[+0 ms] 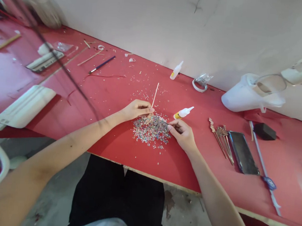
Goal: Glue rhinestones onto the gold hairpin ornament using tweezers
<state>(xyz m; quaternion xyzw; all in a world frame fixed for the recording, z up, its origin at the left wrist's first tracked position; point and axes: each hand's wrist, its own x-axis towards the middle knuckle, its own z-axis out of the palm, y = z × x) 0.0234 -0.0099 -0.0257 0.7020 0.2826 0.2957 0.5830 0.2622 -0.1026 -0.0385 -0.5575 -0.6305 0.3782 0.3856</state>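
My left hand (140,110) pinches a metallic hair stick (155,94), its thin shaft pointing up and away. The ornate gold-coloured head (149,118) is low over a pile of small multicoloured rhinestones (152,133) on the red table. From the right, my right hand (182,133) grips dark, thin tweezers (164,122) whose tip reaches over the pile toward that head. Whether a stone sits in the tip is too small to tell. Just beyond my right hand lies a glue bottle (183,113) with a yellow label.
Another glue bottle (176,70) stands near the wall. Rightward are several finished-looking hair sticks (221,141), a phone (243,153), a black block (264,131) and a white container (240,94). A paintbrush (102,64) and a white power bank-like box (26,106) lie left. A blurred dark cable crosses the left side.
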